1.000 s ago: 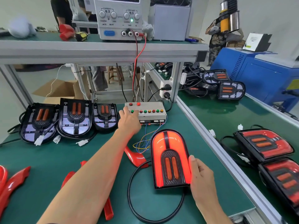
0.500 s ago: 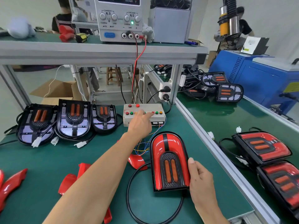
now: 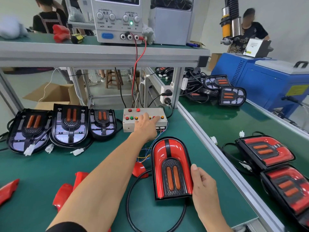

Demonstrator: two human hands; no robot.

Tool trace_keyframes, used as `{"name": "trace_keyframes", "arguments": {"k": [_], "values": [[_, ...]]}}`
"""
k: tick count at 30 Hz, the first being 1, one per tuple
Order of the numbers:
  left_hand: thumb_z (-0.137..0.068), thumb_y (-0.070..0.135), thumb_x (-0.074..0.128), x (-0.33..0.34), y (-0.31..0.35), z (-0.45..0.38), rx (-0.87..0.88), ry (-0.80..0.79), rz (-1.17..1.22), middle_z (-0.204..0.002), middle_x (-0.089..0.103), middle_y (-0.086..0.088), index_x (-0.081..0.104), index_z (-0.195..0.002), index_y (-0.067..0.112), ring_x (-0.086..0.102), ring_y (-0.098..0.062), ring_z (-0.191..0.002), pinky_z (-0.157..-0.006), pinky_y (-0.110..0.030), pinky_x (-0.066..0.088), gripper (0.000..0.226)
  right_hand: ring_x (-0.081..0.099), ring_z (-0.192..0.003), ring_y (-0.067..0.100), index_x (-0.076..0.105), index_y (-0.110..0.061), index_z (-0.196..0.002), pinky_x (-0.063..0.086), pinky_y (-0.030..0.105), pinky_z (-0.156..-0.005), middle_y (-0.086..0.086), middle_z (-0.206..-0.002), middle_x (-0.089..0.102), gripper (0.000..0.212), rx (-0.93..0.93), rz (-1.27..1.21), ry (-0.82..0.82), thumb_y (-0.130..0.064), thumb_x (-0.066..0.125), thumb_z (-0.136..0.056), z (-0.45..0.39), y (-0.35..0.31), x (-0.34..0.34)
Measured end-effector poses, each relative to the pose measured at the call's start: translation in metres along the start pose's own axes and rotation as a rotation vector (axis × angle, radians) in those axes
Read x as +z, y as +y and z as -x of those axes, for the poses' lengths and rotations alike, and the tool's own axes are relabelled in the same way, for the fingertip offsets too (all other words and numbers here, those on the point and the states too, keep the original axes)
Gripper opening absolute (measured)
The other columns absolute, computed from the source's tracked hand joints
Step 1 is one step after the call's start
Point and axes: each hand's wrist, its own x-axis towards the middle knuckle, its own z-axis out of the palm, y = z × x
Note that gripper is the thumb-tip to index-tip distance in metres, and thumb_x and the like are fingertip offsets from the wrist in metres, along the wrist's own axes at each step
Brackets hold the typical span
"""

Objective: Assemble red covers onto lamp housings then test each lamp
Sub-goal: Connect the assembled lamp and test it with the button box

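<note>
Left hand (image 3: 145,124) sliding rightward along beige push-button test box (image 3: 144,119), fingers extended, pressing; red-covered arch-shaped lamp (image 3: 172,168) gone dark; right hand (image 3: 203,185) still gripping its edge; testing continuing.

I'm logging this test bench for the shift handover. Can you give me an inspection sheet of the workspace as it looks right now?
Surface: green bench mat, aluminium edge rail on the right.
Job's things: covered lamp lying flat in front; three uncovered housings in a row at left; loose red covers at near left; button test box at the back.
Clutter: nothing seen beyond the job's parts.
Hands: left hand reaches over the test box, fingers on its button row; right hand holds the lamp's right edge.
Cables: black lamp cable looped round the lamp's near end; coloured wires from the box; red lead to the power supply.
Surroundings: finished lamps on the right bench; blue machine; people behind.
</note>
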Motion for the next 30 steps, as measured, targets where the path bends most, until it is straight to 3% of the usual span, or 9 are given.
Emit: {"name": "trace_keyframes", "arguments": {"k": [4, 9, 21, 23, 25, 27, 30], "values": [[-0.091, 0.017, 0.056, 0.001, 0.003, 0.0, -0.012, -0.012, 0.01, -0.13, 0.037, -0.016, 0.029, -0.153, 0.033, 0.038, -0.036, -0.121, -0.098, -0.047, 0.043, 0.07, 0.05, -0.055, 0.011, 0.06, -0.017, -0.068, 0.046, 0.025, -0.054, 0.0, -0.059, 0.06, 0.061, -0.007, 0.003, 0.01, -0.072, 0.041, -0.088, 0.0, 0.001, -0.001], [-0.091, 0.015, 0.057, -0.001, 0.001, -0.001, 0.0, -0.035, 0.042, -0.133, 0.035, -0.016, 0.025, -0.155, 0.033, 0.036, -0.035, -0.123, -0.101, -0.046, 0.043, 0.074, 0.058, -0.061, 0.018, 0.064, -0.013, -0.075, 0.053, 0.042, -0.063, 0.012, -0.07, 0.068, 0.065, 0.01, 0.025, -0.007, -0.072, 0.041, -0.089, -0.002, 0.004, -0.001], [-0.091, 0.013, 0.055, 0.001, 0.001, -0.004, 0.004, -0.035, 0.046, -0.132, 0.035, -0.016, 0.028, -0.155, 0.032, 0.036, -0.036, -0.123, -0.099, -0.046, 0.043, 0.072, 0.058, -0.058, 0.013, 0.066, -0.015, -0.075, 0.051, 0.026, -0.055, 0.007, -0.066, 0.067, 0.063, 0.0, -0.011, 0.001, -0.072, 0.042, -0.087, -0.001, 0.002, 0.0], [-0.091, 0.012, 0.054, -0.002, -0.001, -0.002, 0.029, -0.055, 0.037, -0.132, 0.034, -0.016, 0.025, -0.157, 0.033, 0.036, -0.035, -0.122, -0.099, -0.046, 0.043, 0.075, 0.059, -0.059, 0.015, 0.066, -0.014, -0.076, 0.053, 0.031, -0.057, 0.008, -0.068, 0.069, 0.065, 0.002, -0.022, -0.005, -0.073, 0.042, -0.087, -0.001, 0.003, 0.0], [-0.093, 0.009, 0.05, -0.006, -0.003, 0.003, 0.069, -0.059, 0.089, -0.132, 0.038, -0.016, 0.026, -0.157, 0.031, 0.04, -0.035, -0.119, -0.1, -0.045, 0.042, 0.072, 0.061, -0.064, 0.026, 0.066, -0.01, -0.079, 0.056, 0.049, -0.064, 0.016, -0.074, 0.069, 0.07, 0.004, -0.024, -0.012, -0.074, 0.042, -0.09, -0.001, 0.004, 0.0], [-0.097, 0.009, 0.047, -0.013, -0.006, 0.014, 0.085, -0.01, 0.282, -0.127, 0.051, -0.017, 0.044, -0.148, 0.022, 0.054, -0.033, -0.107, -0.091, -0.042, 0.047, 0.053, 0.06, -0.069, 0.033, 0.066, -0.004, -0.082, 0.056, 0.059, -0.074, 0.024, -0.081, 0.068, 0.075, 0.011, -0.037, 0.006, -0.075, 0.044, -0.092, -0.002, 0.005, -0.001], [-0.101, 0.021, 0.051, -0.025, -0.013, 0.038, 0.092, 0.011, 0.539, -0.099, 0.071, -0.013, 0.068, -0.106, 0.012, 0.064, -0.026, -0.079, -0.069, -0.035, 0.05, 0.019, 0.064, -0.076, 0.044, 0.07, -0.004, -0.083, 0.057, 0.06, -0.08, 0.025, -0.083, 0.07, 0.065, 0.019, -0.074, 0.056, -0.062, 0.046, -0.1, -0.004, 0.006, -0.002]]}}
